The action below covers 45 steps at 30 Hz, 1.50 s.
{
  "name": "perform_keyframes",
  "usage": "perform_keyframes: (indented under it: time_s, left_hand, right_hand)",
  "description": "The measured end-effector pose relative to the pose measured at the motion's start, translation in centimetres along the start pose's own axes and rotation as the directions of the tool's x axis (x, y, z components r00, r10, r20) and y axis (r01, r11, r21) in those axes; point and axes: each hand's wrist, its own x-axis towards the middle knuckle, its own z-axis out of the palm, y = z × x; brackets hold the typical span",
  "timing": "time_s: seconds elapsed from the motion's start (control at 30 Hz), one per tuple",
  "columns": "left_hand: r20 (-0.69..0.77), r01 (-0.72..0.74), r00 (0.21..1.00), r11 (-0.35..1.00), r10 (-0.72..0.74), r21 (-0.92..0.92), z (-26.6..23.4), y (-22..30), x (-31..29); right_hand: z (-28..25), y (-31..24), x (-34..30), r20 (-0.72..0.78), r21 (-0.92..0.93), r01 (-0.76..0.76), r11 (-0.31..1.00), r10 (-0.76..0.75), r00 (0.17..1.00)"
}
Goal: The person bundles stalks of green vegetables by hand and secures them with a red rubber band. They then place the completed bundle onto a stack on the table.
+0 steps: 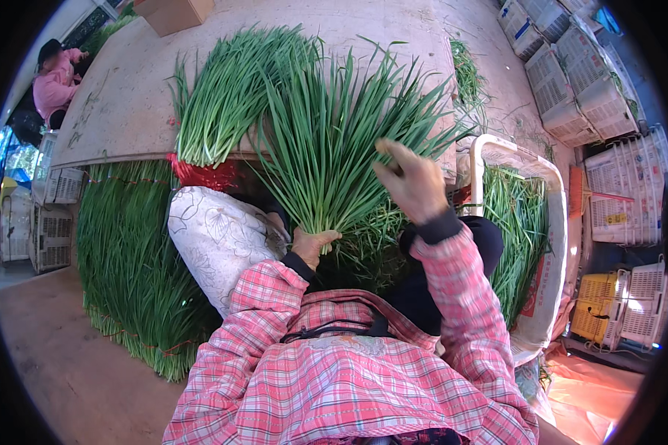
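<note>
My left hand (315,246) is closed around the pale stem ends of a bunch of garlic chives (330,159). The long green leaves fan out upward and away from me, over the near edge of the table. To the right of the bunch, my right hand (414,184) is raised beside the leaves. Its fingers are apart and bent, and I see nothing in them. A heap of more chives (234,93) lies on the table just left of the fan, stems toward me. Below it, a bundle of red ties (204,174) hangs at the table edge.
Tied chive bundles (130,245) stand stacked at my left. At my right is a white basket (560,245) with loose greens. Plastic crates (571,89) line the right side. A cardboard box (174,15) rests on the far table (119,89). Another person (54,85) works at far left.
</note>
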Motion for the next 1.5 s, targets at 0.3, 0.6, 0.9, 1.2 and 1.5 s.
perform_keyframes:
  time_s: [0.3,0.6,0.9,1.2,1.5]
  left_hand:
    - [-0.110,0.010,0.994,0.994,0.002,0.110,0.4,-0.9,0.6]
    - [-0.058,0.059,0.997,0.998,-0.058,0.017,1.3,1.0,-0.5]
    - [0.141,-0.019,0.989,0.994,0.034,-0.110,-0.6,2.1,-0.3]
    - [0.262,0.139,0.963,0.943,-0.058,-0.302,-0.6,2.7,-0.9]
    - [0.278,-0.036,0.957,0.987,0.078,-0.156,0.7,5.7,-3.4]
  right_hand:
    - [5.9,2.9,8.4,-0.277,-0.107,-0.178,0.978,0.143,0.950]
    - [1.9,3.2,5.9,0.093,0.321,-0.188,0.928,0.167,0.982]
    - [3.8,2.6,7.8,0.119,0.788,-0.317,0.529,0.374,0.920]
    - [-5.6,9.1,-3.1,-0.203,0.928,-0.039,0.371,0.589,0.782]
    - [-0.4,4.2,-5.4,0.003,0.634,-0.210,0.745,0.269,0.963]
